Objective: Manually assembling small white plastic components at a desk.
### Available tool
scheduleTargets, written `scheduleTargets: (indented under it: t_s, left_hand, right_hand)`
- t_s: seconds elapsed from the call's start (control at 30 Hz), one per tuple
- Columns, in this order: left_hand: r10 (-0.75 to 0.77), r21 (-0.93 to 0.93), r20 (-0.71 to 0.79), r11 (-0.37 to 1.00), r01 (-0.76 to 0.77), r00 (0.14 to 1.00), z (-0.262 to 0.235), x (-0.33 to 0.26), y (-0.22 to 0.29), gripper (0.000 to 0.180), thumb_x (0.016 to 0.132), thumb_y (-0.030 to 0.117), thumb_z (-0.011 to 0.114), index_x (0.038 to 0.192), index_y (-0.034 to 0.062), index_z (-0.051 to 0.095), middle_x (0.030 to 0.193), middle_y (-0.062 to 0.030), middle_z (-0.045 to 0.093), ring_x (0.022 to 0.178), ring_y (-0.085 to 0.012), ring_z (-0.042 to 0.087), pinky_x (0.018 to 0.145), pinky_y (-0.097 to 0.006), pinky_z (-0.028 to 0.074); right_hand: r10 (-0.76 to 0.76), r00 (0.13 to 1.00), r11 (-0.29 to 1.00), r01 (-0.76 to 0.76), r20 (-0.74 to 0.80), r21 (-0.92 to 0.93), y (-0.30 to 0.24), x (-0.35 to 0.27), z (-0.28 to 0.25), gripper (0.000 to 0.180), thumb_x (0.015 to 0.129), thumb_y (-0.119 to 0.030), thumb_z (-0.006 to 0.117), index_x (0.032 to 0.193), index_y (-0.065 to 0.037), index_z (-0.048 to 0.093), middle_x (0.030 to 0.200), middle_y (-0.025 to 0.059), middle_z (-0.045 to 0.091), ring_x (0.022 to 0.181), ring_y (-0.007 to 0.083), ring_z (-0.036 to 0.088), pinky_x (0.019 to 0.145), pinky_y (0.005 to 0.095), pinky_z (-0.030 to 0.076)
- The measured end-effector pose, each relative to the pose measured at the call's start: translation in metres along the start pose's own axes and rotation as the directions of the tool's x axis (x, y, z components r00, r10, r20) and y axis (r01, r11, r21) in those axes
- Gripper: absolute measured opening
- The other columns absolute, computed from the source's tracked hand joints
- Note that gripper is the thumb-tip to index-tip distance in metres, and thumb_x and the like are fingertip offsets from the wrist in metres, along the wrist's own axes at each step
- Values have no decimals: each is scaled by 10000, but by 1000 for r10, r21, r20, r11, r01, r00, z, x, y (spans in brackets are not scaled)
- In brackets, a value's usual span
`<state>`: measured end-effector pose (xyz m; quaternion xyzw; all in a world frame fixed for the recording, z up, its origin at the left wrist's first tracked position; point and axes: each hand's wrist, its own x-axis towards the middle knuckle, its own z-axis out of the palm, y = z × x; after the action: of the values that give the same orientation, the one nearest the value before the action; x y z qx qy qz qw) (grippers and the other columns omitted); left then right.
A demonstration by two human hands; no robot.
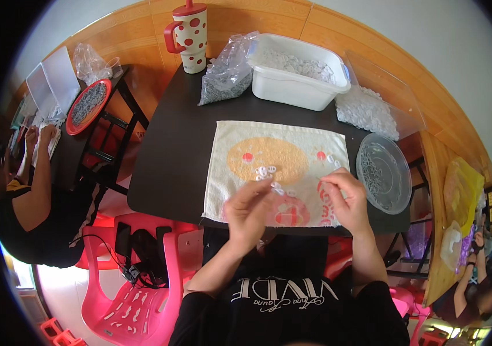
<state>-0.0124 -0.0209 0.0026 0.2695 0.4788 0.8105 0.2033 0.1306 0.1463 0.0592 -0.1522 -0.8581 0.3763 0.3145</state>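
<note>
A cream hand towel (223,138) with an orange oval and pink print lies at the table's near edge. On its middle is a loose cluster of small white plastic pieces (263,170), and a few more lie near its right side. My left hand (247,214) is above the towel beside that cluster, thumb and fingers pinched together; what they hold is too small to name. Over the towel's right part, my right hand (347,199) has its fingertips pressed together. Anything between them is too small to make out.
Beyond the towel stand a white tub (298,89) of white pieces, a bag (227,81) of grey pieces and a spotted tumbler (191,37). To the right are a bag of white pieces (367,112) and a clear round container (384,173). A pink chair (99,288) stands left; people sit on both sides.
</note>
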Motion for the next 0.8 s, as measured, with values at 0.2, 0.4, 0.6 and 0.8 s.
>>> scheduleTargets:
  t_s: [0.2, 0.4, 0.6, 0.8]
  left_hand:
    - [32, 5, -16, 999, -32, 999, -6, 11, 2, 260, 891, -111, 636, 1131, -25, 687, 970, -40, 651, 802, -72, 586, 667, -202, 476]
    - [-8, 146, 97, 989, -6, 995, -6, 1, -14, 261, 894, -127, 621, 1135, -41, 678, 1056, -73, 667, 949, -116, 639, 837, -228, 512]
    - [-34, 124, 114, 992, 20, 993, -9, 1, -15, 257, 893, -140, 612, 1126, -52, 673, 1093, -95, 666, 994, -131, 646, 876, -244, 519]
    - [-47, 77, 134, 996, 37, 990, -9, 0, -11, 252, 895, -134, 617, 1127, -52, 670, 1093, -97, 667, 995, -131, 649, 874, -243, 521]
  right_hand:
    - [-259, 951, 879, 305, 169, -366, 0, -4, 33, 188, 763, 69, 665, 941, 8, 673, 843, 108, 585, 783, 290, 608, 685, 371, 484]
    - [-177, 961, 867, 254, 211, -429, 5, -5, 47, 206, 714, 56, 668, 903, -27, 665, 867, 108, 562, 826, 324, 588, 699, 417, 476]
    - [-170, 971, 942, 210, 169, -261, 14, -8, 46, 206, 711, 57, 690, 898, -20, 658, 832, 113, 558, 814, 325, 593, 694, 408, 480]
    - [-177, 951, 898, 261, 253, -354, 8, -5, 44, 232, 734, 84, 647, 942, -15, 681, 859, 118, 601, 813, 307, 615, 672, 374, 480]
